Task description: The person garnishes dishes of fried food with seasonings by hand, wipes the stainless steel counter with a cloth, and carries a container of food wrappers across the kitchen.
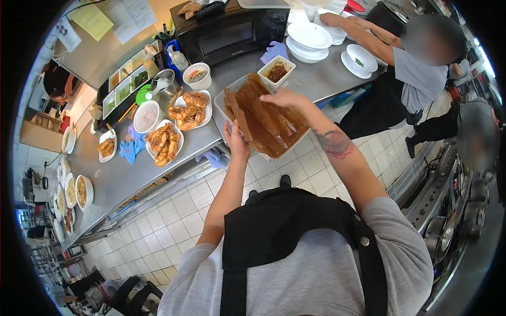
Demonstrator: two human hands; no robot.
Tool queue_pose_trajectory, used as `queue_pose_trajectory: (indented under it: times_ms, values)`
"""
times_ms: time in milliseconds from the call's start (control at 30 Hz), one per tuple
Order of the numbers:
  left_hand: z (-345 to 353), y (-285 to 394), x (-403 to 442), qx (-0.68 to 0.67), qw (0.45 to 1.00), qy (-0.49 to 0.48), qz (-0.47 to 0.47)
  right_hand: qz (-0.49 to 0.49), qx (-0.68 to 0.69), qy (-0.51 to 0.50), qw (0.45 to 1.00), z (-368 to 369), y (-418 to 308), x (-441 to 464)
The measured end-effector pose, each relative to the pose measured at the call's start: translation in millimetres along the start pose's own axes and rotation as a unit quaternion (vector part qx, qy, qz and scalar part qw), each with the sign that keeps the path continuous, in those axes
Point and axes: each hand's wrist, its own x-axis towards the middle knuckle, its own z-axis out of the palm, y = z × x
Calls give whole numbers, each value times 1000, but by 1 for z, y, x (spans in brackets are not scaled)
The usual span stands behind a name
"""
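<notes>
A clear plastic tub (220, 98) lined with grease-stained brown paper (271, 126) is in front of me, partly past the counter's edge. My left hand (237, 142) grips the tub's near left rim, where the paper lining also stands up. Across the tub, my right hand (284, 99) pinches the paper's upper edge; its fingertips are partly hidden. Just beyond the tub is a square white dish of dark red-brown flakes (276, 71). Two white dishes of fried chicken, one farther back (191, 109) and one nearer (164, 143), stand left of my left hand.
Stacked white bowls (310, 36) and a black oven (232, 39) stand at the back. Topping containers (124, 84) line the left counter, near blue gloves (130, 150). A co-worker (421, 68) reaches toward plates at right. Pots (440, 231) sit on the stove behind.
</notes>
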Motion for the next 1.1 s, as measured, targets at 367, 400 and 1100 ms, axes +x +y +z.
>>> queue_pose_trajectory:
  times_ms: [367,400,1100]
  values:
    - [-1,-3,17,-24,999,-32,27,-182,161,96,965,33,-24,-49]
    - [1,-5,15,-14,999,-15,30,-178,110,112,971,40,-19,-48]
    - [19,192,-7,12,993,-44,106,-9,-103,220,970,-55,105,161]
